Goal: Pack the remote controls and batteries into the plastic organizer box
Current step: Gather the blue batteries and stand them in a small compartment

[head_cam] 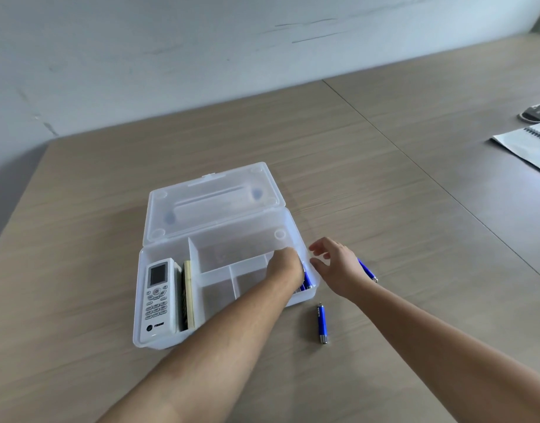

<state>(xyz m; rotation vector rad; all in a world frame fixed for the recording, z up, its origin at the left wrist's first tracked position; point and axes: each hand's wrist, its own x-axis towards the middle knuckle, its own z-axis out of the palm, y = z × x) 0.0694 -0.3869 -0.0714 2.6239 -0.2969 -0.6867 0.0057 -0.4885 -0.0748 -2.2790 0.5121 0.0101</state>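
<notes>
The clear plastic organizer box point(159, 340) sits open on the table, its lid point(213, 203) folded back. A white remote point(157, 300) lies in the left compartment, with a second remote point(185, 297) on its edge beside it. My left hand point(285, 267) reaches down into the right-hand compartment, where blue batteries point(307, 280) show under it; its fingers are hidden. My right hand point(339, 270) hovers just outside the box's right wall, fingers apart, empty. One blue battery point(368, 270) lies behind that hand and another blue battery point(322, 323) lies in front of the box.
The wooden table point(384, 193) runs to a pale wall at the back. A spiral notebook point(531, 145) and a grey object point(537, 112) lie at the far right edge.
</notes>
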